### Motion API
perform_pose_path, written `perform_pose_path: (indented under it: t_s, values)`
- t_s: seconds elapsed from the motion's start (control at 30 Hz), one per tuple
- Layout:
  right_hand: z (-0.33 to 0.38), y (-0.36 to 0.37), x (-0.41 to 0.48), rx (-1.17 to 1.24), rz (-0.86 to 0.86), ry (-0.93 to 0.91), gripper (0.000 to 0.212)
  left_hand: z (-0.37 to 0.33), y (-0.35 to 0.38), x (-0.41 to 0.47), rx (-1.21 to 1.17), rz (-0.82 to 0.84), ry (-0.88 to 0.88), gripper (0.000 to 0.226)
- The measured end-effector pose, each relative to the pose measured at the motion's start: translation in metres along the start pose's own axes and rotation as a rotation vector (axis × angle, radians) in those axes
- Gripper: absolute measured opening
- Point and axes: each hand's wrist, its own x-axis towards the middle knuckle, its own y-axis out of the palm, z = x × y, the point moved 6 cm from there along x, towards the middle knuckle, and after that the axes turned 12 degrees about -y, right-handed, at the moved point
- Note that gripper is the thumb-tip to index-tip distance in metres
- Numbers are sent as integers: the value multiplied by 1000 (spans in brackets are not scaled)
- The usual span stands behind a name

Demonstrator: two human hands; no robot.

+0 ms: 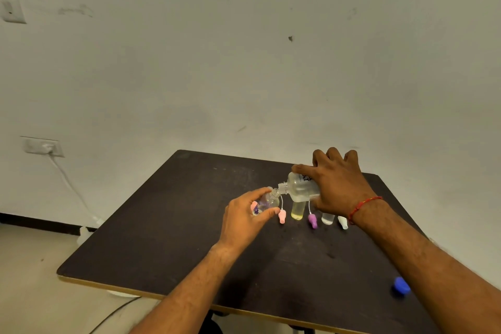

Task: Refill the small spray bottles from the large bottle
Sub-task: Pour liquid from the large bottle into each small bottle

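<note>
Closest, by the R side of the dark table (162, 238), a blue cap (401, 285) lay alone, just beside the R arm. Further in, the L hand (245, 221) held a small spray bottle (267, 202), thumb & fingers curled round it. It had no top on & leaned to the right. The R hand (339, 187), w/ a red thread band (364, 205) on the wrist, gripped the big bottle (301, 187) from above, fingers spread over it. The big bottle was tipped over sideways, its open neck touching the small one's mouth. Below it, in a row on the table: a pink sprayer top (282, 216), a yellow-filled bottle (297, 210) standing up, a purple sprayer top (312, 220), a clear bottle (327, 218) partly hidden by the R hand, & a white sprayer top (343, 222). Far back was a white wall w/ a socket (43, 146) & a white cord (70, 187) going down to the floor.
</note>
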Motion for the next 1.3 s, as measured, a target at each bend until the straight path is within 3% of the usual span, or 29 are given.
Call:
perform_pose_path:
  t_s: [1.3]
  values:
    - [7, -11, 4, -69, -13, -61, 76, 0, 0, -2, 8, -10, 13, 60]
